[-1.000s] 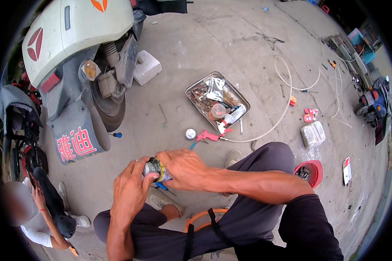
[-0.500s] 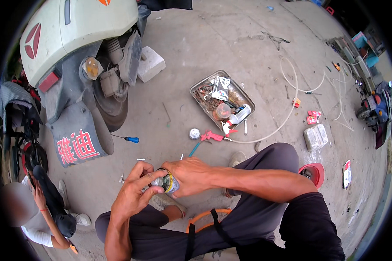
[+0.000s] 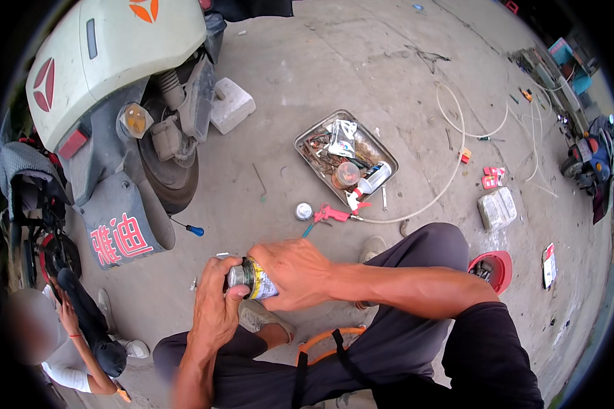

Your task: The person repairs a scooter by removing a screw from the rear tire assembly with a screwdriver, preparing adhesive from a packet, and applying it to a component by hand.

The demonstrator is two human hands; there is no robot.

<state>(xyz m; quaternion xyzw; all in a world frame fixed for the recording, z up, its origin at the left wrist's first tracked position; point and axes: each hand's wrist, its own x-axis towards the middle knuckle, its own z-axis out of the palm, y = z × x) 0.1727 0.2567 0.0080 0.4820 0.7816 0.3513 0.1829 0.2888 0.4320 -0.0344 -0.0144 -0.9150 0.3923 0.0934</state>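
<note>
A small cylindrical bottle (image 3: 260,281) with a yellow and white label and a grey end cap is held sideways between both hands above my lap. My right hand (image 3: 295,274) is closed around its labelled body. The fingers and thumb of my left hand (image 3: 217,300) close on the grey cap (image 3: 236,275) at the other end. Whether the cap is loose, I cannot tell. Beyond the hands, a pink-red air inflator gun (image 3: 329,213) with a round gauge (image 3: 303,211) and a pale hose lies on the ground.
A metal tray (image 3: 396,178) holds rusty small parts, a clear cup and a white spray bottle. A white scooter (image 3: 116,54) stands at left, with a blue-handled screwdriver (image 3: 195,230) near its mudflap. A pink-red bowl (image 3: 503,273) sits by my right knee. Another person (image 3: 92,341) is at lower left.
The bottle has turned more level, showing more of its yellow label and its grey cap. My left hand has moved slightly right and down, its fingers now curled on the cap.
</note>
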